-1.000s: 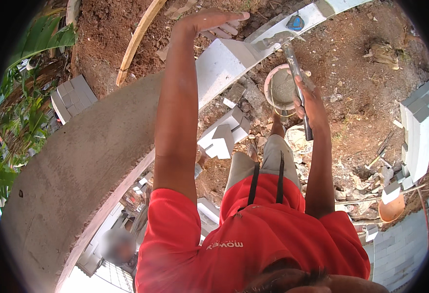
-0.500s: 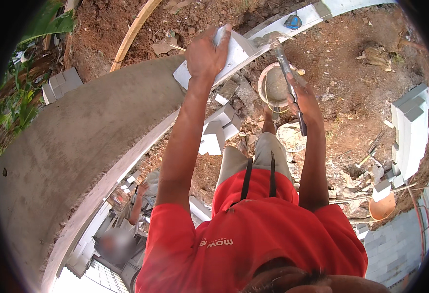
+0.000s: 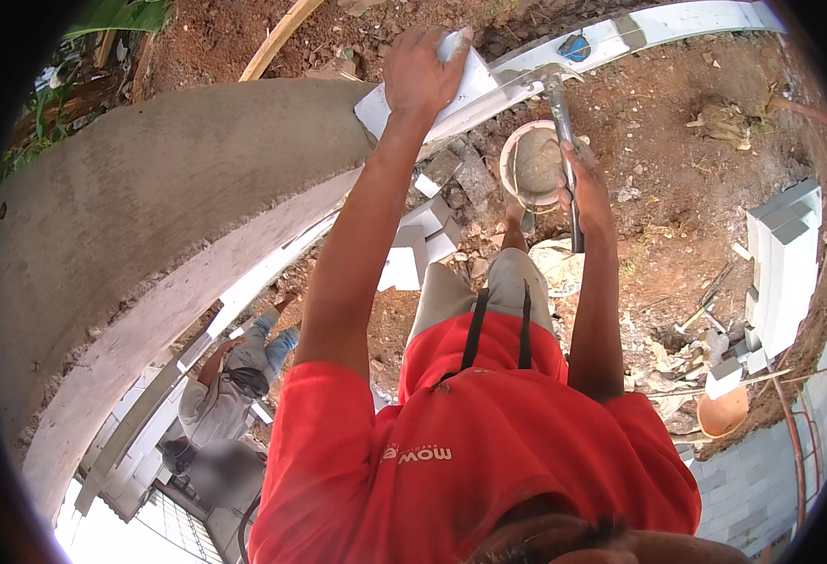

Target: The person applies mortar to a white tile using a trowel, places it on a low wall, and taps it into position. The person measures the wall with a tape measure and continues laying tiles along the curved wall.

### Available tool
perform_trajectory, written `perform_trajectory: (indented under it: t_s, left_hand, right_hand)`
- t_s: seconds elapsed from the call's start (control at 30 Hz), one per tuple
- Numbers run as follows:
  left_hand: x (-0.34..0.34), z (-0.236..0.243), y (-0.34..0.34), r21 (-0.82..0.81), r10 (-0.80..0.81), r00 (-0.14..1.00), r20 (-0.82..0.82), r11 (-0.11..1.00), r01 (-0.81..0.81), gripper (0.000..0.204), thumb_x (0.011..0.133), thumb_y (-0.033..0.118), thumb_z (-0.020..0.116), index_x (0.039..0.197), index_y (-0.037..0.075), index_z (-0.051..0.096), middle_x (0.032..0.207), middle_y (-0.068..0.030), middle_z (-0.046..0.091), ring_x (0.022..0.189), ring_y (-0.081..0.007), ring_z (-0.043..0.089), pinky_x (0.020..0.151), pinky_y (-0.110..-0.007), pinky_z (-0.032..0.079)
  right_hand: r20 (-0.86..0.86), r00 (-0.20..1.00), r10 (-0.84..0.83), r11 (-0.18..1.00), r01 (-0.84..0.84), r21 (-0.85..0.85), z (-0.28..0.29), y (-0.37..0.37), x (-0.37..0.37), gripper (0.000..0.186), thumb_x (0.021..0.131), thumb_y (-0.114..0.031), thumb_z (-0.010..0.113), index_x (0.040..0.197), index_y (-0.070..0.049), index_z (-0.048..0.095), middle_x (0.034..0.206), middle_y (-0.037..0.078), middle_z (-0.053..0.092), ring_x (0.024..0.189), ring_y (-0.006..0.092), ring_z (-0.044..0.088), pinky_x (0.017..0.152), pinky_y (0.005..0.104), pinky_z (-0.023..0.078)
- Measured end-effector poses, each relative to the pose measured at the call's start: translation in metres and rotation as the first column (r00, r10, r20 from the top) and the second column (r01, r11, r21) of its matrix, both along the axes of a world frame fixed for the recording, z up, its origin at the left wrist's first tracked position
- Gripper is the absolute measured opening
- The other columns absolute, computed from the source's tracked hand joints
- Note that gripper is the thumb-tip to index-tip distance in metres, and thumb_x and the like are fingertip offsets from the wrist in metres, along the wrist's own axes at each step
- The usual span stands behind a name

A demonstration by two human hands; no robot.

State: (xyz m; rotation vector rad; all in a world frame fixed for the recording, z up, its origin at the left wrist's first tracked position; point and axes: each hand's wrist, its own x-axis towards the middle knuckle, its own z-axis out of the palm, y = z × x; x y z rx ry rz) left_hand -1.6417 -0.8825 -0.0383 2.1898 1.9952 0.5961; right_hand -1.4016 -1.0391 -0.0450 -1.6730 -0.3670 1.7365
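My left hand (image 3: 423, 77) grips the top of a white building block (image 3: 472, 83) seated on the curved wall, beside a grey concrete column surface. In my right hand (image 3: 584, 193) is a hammer (image 3: 564, 117), held by its dark handle. The hammer's head is at the wall course, just right of the block; whether it touches is unclear. Grey mortar lies on the course around there. A round bucket of grey mortar (image 3: 534, 162) stands on the ground below, partly behind the hammer and my right fingers.
Farther along the white wall course (image 3: 691, 26) sits a small blue tool (image 3: 574, 48). Loose blocks (image 3: 411, 246) lie near my legs. At right are stacked blocks (image 3: 785, 273) and an orange bowl (image 3: 724, 411). Another person (image 3: 220, 404) is at the lower left, beyond the wall.
The hammer handle has swung more upright, its head a little right along the course. My left hand stays on the block. The view has shifted, showing more of the other person.
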Motion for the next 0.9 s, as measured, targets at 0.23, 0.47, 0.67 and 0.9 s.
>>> perform_trajectory:
  t_s: [0.23, 0.47, 0.67, 0.9]
  left_hand:
    - [-0.014, -0.009, -0.013, 0.250, -0.002, 0.985, 0.173, 0.967, -0.042, 0.063, 0.086, 0.040, 0.075, 0.133, 0.003, 0.054, 0.130, -0.0197, 0.060, 0.125, -0.0401, 0.054, 0.112, -0.051, 0.037]
    - [-0.034, 0.035, -0.196, 0.309, -0.322, 0.900, 0.294, 0.923, 0.229, 0.028, 0.085, 0.014, 0.078, 0.112, 0.012, 0.070, 0.103, -0.0075, 0.072, 0.107, -0.0290, 0.065, 0.096, -0.042, 0.048]
    - [-0.137, -0.032, -0.463, -0.141, 0.041, 0.968, 0.249, 0.990, -0.005, 0.016, 0.089, 0.025, 0.077, 0.098, 0.013, 0.077, 0.089, -0.0084, 0.075, 0.092, -0.0271, 0.071, 0.090, -0.042, 0.053]
    - [-0.262, -0.087, -0.752, -0.694, 0.843, 0.526, -0.111, 0.314, -0.649, 0.051, 0.101, 0.055, 0.051, 0.112, 0.011, 0.076, 0.102, -0.0276, 0.072, 0.100, -0.0451, 0.070, 0.092, -0.054, 0.054]
  right_hand:
    - [0.296, 0.945, 0.140, 0.990, -0.128, -0.058, -0.090, -0.095, 0.055, 0.015, 0.096, -0.019, 0.063, 0.097, -0.005, 0.057, 0.066, -0.002, 0.053, 0.054, 0.0087, 0.050, 0.049, 0.0255, 0.039]
    - [0.337, 0.827, 0.450, 0.868, -0.316, -0.383, -0.208, -0.229, 0.103, 0.017, 0.090, -0.010, 0.058, 0.091, 0.005, 0.066, 0.065, 0.008, 0.059, 0.051, 0.0199, 0.056, 0.046, 0.0349, 0.043]
    - [0.156, 0.885, 0.439, 0.831, -0.334, -0.444, -0.241, -0.318, 0.061, 0.017, 0.094, -0.014, 0.060, 0.092, 0.002, 0.065, 0.061, 0.007, 0.055, 0.048, 0.0198, 0.056, 0.042, 0.0361, 0.042]
    - [0.405, 0.634, 0.659, 0.751, -0.590, -0.297, -0.216, -0.336, -0.015, 0.017, 0.090, -0.013, 0.064, 0.088, 0.004, 0.068, 0.062, 0.010, 0.061, 0.048, 0.0210, 0.058, 0.043, 0.0382, 0.045]
